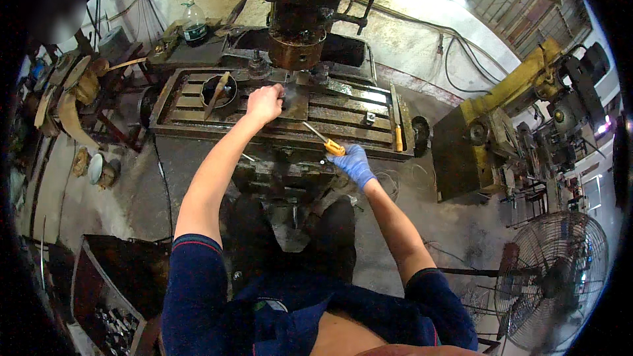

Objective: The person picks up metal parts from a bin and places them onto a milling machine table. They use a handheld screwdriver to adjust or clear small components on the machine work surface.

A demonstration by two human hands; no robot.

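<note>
My bare left hand (266, 104) is closed over the slotted bed of a milling machine (191, 102), just left of the spindle. Its fingers are curled, and what they hold, if anything, cannot be made out. In a blue glove, my right hand (355, 165) grips a yellow-handled tool (334, 148) at the bed's front edge. The metal shaft points up and left; whether it is a file or a screwdriver is unclear. A dark flat block (294, 102) sits beside my left hand, under the spindle head (297, 49).
A round pot (229, 100) with a wooden-looking brush or stick stands on the bed's left. Another yellow-handled tool (398, 133) and a small metal block (370, 118) lie on its right. A pedestal fan (554, 277) stands at the right; a bin of metal pieces (109, 296) is lower left.
</note>
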